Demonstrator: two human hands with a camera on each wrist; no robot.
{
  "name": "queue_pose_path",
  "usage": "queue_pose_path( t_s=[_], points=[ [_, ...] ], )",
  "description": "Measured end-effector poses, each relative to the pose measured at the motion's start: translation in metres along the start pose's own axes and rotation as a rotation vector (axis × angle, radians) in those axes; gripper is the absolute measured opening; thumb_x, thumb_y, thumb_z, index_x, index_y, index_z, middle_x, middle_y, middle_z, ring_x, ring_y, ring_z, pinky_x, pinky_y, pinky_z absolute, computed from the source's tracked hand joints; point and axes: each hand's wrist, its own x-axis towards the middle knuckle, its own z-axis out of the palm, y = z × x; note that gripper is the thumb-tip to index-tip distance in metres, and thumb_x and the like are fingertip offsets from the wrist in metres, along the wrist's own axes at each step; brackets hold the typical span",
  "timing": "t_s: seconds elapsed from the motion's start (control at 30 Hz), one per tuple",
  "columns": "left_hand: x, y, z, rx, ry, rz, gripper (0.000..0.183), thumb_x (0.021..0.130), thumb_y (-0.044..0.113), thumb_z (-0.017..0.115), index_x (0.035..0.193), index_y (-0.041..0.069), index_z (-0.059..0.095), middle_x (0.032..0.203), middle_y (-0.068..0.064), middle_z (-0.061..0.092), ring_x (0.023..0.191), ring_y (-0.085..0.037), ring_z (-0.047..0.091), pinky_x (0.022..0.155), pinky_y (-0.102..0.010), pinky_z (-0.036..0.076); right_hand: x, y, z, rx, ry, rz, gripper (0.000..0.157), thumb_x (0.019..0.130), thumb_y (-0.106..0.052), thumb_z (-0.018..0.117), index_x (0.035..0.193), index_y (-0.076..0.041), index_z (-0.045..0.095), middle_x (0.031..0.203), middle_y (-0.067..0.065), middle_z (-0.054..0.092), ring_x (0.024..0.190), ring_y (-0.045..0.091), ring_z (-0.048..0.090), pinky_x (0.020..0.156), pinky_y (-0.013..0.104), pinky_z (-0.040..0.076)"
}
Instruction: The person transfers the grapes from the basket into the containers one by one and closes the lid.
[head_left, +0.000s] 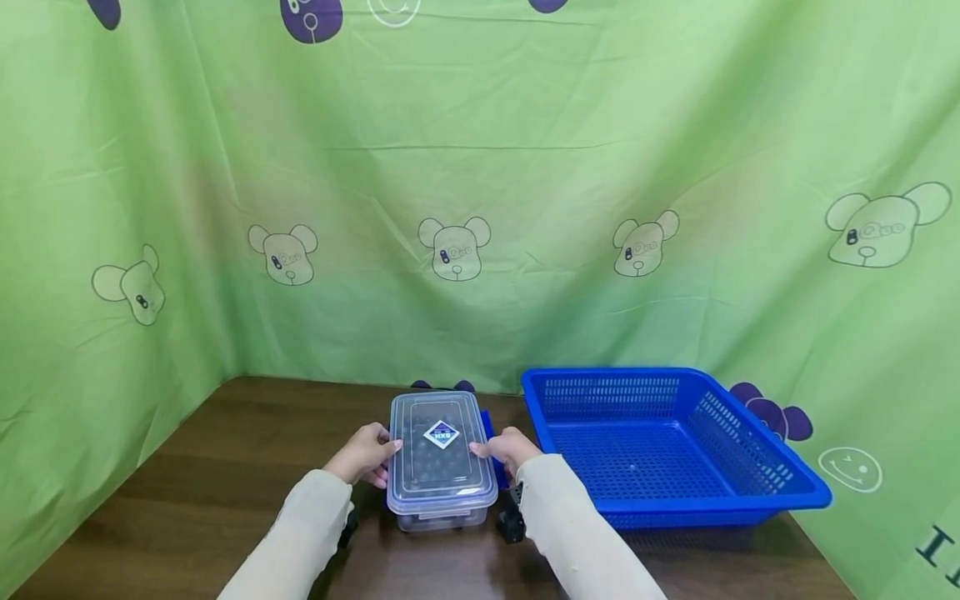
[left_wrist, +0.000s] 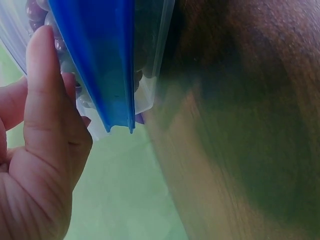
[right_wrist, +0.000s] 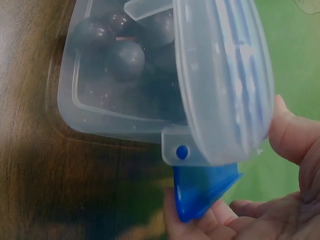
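Note:
A clear lidded plastic food box [head_left: 442,467] with a diamond-shaped label on its lid rests on the brown table. Round, dark purplish balls [right_wrist: 126,60] show through its wall. My left hand [head_left: 365,454] grips the left side, thumb on the lid's edge; a blue latch [left_wrist: 102,60] runs along that side in the left wrist view. On the opposite side my right hand [head_left: 507,450] has its thumb at the lid's edge and its fingers curled at the other blue latch [right_wrist: 202,192], which slants out from the wall in the right wrist view.
To the right of the box stands a blue perforated plastic basket [head_left: 750,505], its inside bare. A green curtain [head_left: 540,317] printed with bear heads hangs around the back and sides of the table [head_left: 225,467].

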Motion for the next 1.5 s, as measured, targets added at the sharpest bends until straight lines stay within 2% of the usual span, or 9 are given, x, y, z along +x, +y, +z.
queue_pose_path(
  t_s=[0.13, 0.2, 0.43, 0.8, 1.0, 1.1, 1.33, 1.5],
  points=[
    [-0.0003, 0.0004, 0.0, -0.003, 0.0, -0.002, 0.024, 0.098, 0.007, 0.053, 0.111, -0.012, 0.044, 0.067, -0.014, 0.053, 0.044, -0.014, 0.047, 0.041, -0.024, 0.049, 0.0041, 0.0001, 0.0034, -0.007, 0.016, -0.041, 0.07, 0.09, -0.007, 0.066, 0.139, 0.019, 0.024, 0.135, 0.04, 0.036, 0.124, 0.05, 0.041, 0.102, 0.057, 0.036],
    [-0.0007, 0.0004, 0.0, -0.006, -0.002, -0.008, 0.025, 0.098, 0.007, 0.052, 0.112, -0.012, 0.044, 0.067, -0.014, 0.052, 0.044, -0.015, 0.047, 0.041, -0.024, 0.049, 0.0055, -0.0001, 0.0051, -0.021, 0.027, -0.063, 0.068, 0.089, -0.006, 0.066, 0.138, 0.02, 0.027, 0.133, 0.038, 0.041, 0.122, 0.047, 0.045, 0.102, 0.054, 0.038],
    [0.0002, 0.0006, -0.0002, 0.008, -0.004, -0.018, 0.027, 0.099, 0.008, 0.052, 0.115, -0.012, 0.043, 0.067, -0.014, 0.053, 0.044, -0.014, 0.047, 0.041, -0.024, 0.049, 0.0058, -0.0022, 0.0067, -0.049, 0.031, -0.098, 0.044, 0.089, -0.005, 0.066, 0.124, 0.017, 0.051, 0.107, 0.028, 0.064, 0.1, 0.036, 0.062, 0.092, 0.047, 0.049],
    [0.0002, 0.002, 0.0005, 0.006, -0.011, -0.007, 0.026, 0.099, 0.008, 0.052, 0.113, -0.012, 0.043, 0.067, -0.014, 0.054, 0.044, -0.014, 0.048, 0.041, -0.024, 0.049, 0.0051, -0.0016, 0.0066, -0.046, 0.045, -0.124, 0.038, 0.087, -0.003, 0.067, 0.119, 0.015, 0.056, 0.101, 0.025, 0.067, 0.093, 0.033, 0.065, 0.088, 0.046, 0.051],
    [-0.0015, 0.003, -0.0003, 0.017, -0.008, -0.002, 0.023, 0.099, 0.007, 0.052, 0.11, -0.011, 0.044, 0.067, -0.013, 0.053, 0.044, -0.014, 0.047, 0.041, -0.024, 0.049, 0.0032, -0.0011, 0.008, -0.025, 0.044, -0.148, 0.039, 0.087, -0.001, 0.067, 0.12, 0.016, 0.055, 0.1, 0.026, 0.067, 0.09, 0.032, 0.066, 0.086, 0.045, 0.053],
    [-0.0015, 0.0034, -0.0002, 0.026, -0.01, -0.004, 0.022, 0.098, 0.007, 0.052, 0.11, -0.01, 0.044, 0.067, -0.013, 0.054, 0.045, -0.015, 0.048, 0.042, -0.025, 0.05, 0.0046, -0.0012, 0.0079, -0.058, 0.055, -0.138, 0.04, 0.087, -0.002, 0.067, 0.121, 0.016, 0.055, 0.102, 0.026, 0.066, 0.092, 0.032, 0.065, 0.087, 0.045, 0.052],
    [-0.0015, 0.0031, 0.0, 0.014, -0.01, -0.006, 0.021, 0.099, 0.007, 0.052, 0.109, -0.01, 0.044, 0.067, -0.013, 0.053, 0.044, -0.014, 0.047, 0.041, -0.024, 0.049, 0.0088, -0.0025, 0.0084, -0.123, 0.077, -0.129, 0.053, 0.085, -0.002, 0.069, 0.128, 0.02, 0.046, 0.121, 0.032, 0.057, 0.109, 0.039, 0.058, 0.095, 0.049, 0.046],
    [-0.0001, 0.0037, -0.0004, 0.017, -0.008, -0.012, 0.021, 0.098, 0.007, 0.052, 0.109, -0.009, 0.044, 0.067, -0.014, 0.053, 0.044, -0.015, 0.047, 0.041, -0.024, 0.049, 0.0047, -0.0082, 0.0088, -0.202, 0.096, -0.183, 0.053, 0.083, -0.002, 0.07, 0.129, 0.016, 0.049, 0.118, 0.029, 0.06, 0.101, 0.035, 0.062, 0.09, 0.046, 0.05]
  ],
)
